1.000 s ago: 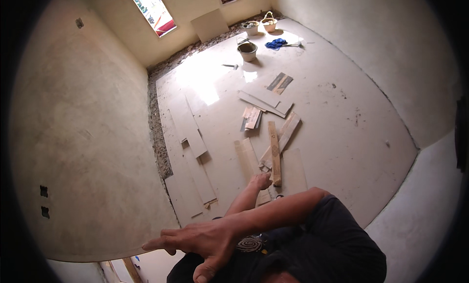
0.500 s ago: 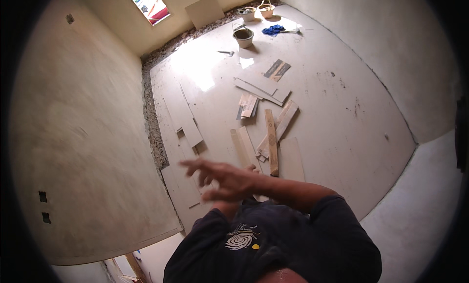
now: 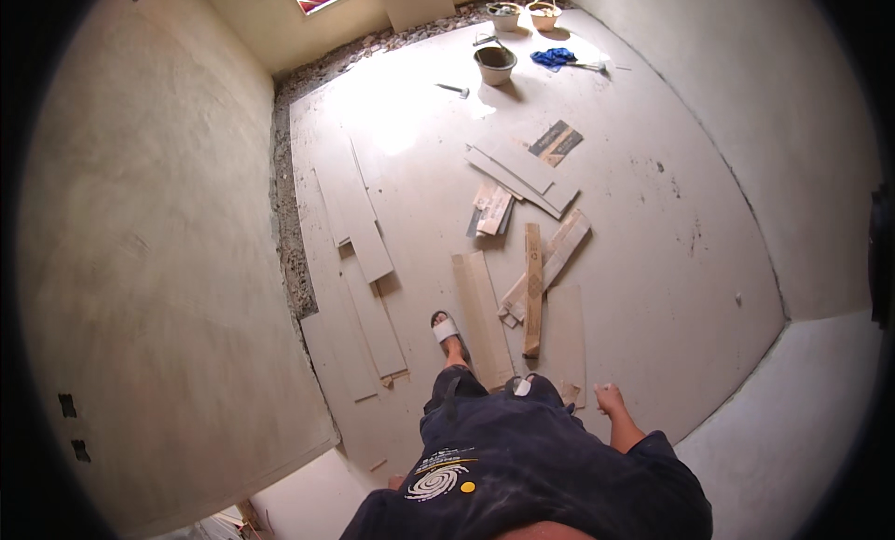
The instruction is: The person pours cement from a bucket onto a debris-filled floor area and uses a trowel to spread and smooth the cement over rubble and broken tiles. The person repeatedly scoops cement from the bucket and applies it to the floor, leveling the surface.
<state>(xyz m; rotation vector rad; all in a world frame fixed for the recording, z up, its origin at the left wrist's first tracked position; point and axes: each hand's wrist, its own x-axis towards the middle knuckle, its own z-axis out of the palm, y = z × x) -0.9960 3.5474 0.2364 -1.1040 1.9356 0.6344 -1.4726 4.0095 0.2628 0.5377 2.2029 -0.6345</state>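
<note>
From afar, I'm seeing the right hand making a fist, right of the top brown box; the left hand, mostly hiding, I can't tell.

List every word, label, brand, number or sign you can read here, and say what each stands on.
No text is readable.
Dark T-shirt: lettering by the white spiral, too small and slanted to read.
Long narrow carton: printed marks, too small to read.
Black-and-tan cardboard piece: faint marks, too blurred to read.
</note>
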